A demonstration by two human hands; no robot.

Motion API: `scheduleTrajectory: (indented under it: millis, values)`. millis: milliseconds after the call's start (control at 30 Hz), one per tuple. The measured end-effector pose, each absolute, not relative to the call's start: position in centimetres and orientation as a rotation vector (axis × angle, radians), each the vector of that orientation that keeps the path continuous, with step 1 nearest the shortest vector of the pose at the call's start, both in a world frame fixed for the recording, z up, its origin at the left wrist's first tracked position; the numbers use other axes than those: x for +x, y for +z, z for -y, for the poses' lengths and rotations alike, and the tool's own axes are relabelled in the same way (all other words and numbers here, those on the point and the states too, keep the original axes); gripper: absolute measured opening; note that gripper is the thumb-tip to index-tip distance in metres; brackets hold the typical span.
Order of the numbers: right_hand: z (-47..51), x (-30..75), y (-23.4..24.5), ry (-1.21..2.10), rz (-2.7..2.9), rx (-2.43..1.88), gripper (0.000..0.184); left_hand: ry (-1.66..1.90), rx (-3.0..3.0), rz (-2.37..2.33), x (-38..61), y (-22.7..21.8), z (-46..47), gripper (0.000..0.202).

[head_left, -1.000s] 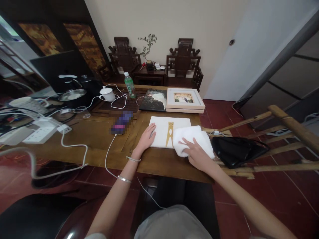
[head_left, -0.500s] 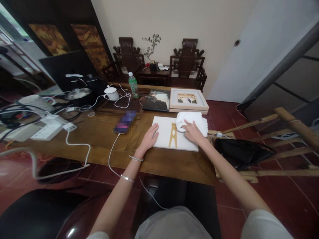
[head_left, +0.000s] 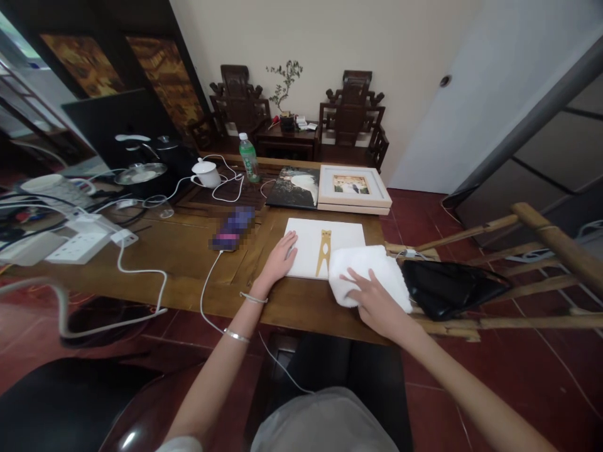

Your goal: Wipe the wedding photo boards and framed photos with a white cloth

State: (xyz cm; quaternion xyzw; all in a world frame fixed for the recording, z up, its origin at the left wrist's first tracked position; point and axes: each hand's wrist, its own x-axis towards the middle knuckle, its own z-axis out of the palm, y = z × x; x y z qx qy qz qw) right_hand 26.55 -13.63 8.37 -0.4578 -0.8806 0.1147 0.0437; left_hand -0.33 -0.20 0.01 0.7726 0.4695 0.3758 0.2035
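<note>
A white rectangular board [head_left: 306,233] with a long tan cat figure [head_left: 325,248] on it lies flat on the wooden table. My left hand [head_left: 279,256] rests along the board's left edge, fingers stretched out. Under my right hand [head_left: 377,300] is a folded white towel [head_left: 370,260], pressed down and gripped, with some fingers spread over its top. The towel covers the board's lower right corner and reaches over the table's near right edge.
Behind the board lie a white-framed picture [head_left: 353,199] and a dark photo panel [head_left: 282,196]. A charging phone [head_left: 232,228], green-labelled bottle [head_left: 249,160] and lidded white cup [head_left: 206,173] stand leftward. Power strips [head_left: 80,242] and cables crowd the far left. A black bag [head_left: 447,285] sits at right.
My right hand has drawn the towel down toward me, from the board's upper right to its lower right corner. My left hand keeps its place on the left edge.
</note>
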Motion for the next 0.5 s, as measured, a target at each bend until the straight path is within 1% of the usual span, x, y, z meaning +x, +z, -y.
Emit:
scheduleTrajectory:
  millis: [100, 167, 267, 500]
  values:
    - [13.0, 26.6, 8.7, 0.38, 2.688, -1.417, 0.054, 1.052, 2.15, -1.308, -0.4, 0.0, 0.2, 0.045]
    - [11.4, 26.7, 8.6, 0.351, 2.672, -1.434, 0.052, 1.056, 2.151, -1.307, -0.4, 0.0, 0.2, 0.044]
    - [7.8, 26.8, 8.3, 0.278, 2.64, -1.494, 0.049, 1.057, 2.149, -1.306, -0.5, -0.1, 0.2, 0.044]
    - [-0.9, 27.0, 8.6, 0.218, 2.532, -1.579, 0.049, 1.05, 2.164, -1.293, -0.7, -0.5, 0.0, 0.044]
